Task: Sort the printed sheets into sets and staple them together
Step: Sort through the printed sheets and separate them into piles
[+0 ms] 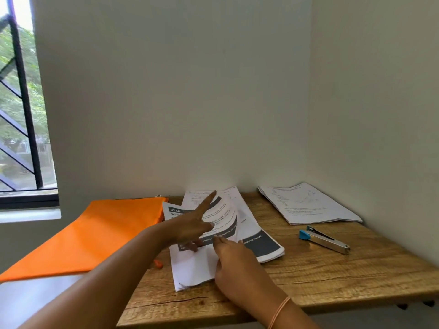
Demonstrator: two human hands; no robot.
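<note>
A stack (266, 245) of printed sheets lay at the middle of a wooden table (332, 281), with its top sheet (225, 217) curled upward. The left hand (192, 225) was held spread, fingers straight, against that sheet's left side. Its lower fingers seemed to be slid underneath, probably so the page below could be checked. The sheet's near edge was pinched between thumb and forefinger of the right hand (234, 260), likely to peel it from the stack.

A second pile (308, 205) of sheets was set well apart at 2 o'clock, apparently kept separate as another set. A stapler (325, 239) lay untouched at 3 o'clock, within reach for fastening.

An orange pouch (95, 233) lay flat at 9 o'clock. Whether anything was inside it could not be told.
</note>
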